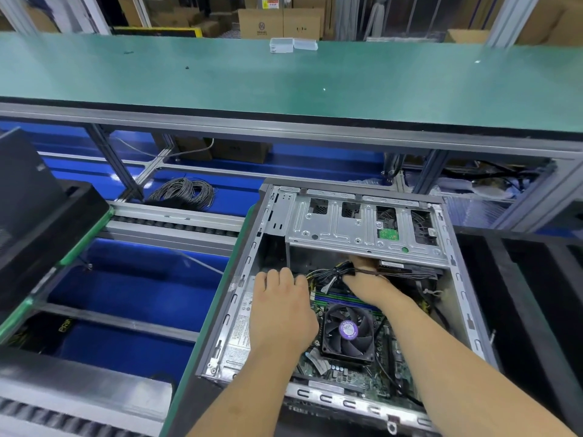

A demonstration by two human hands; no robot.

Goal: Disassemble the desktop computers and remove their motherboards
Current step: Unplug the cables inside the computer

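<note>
Fingers point(280, 275) of L hand point(279, 310) flat beside motherboard point(344, 373); R hand point(362, 275) fingers hidden, grip unclear.

**Green bench, blue conveyor, boxes behind**

A long green bench top point(220, 77) runs across the upper view on a grey metal frame point(284, 124). Two clear plastic boxes point(293, 45) sit at its far edge. Beyond stand stacked cardboard boxes point(280, 23) between pale posts. Under the bench lies a blue surface point(132, 285) crossed by metal rails and a roller track point(176, 225), with a coil of grey cable point(183, 192) on it. Black foam trays point(536, 294) flank both sides. Light is even and bright
</note>
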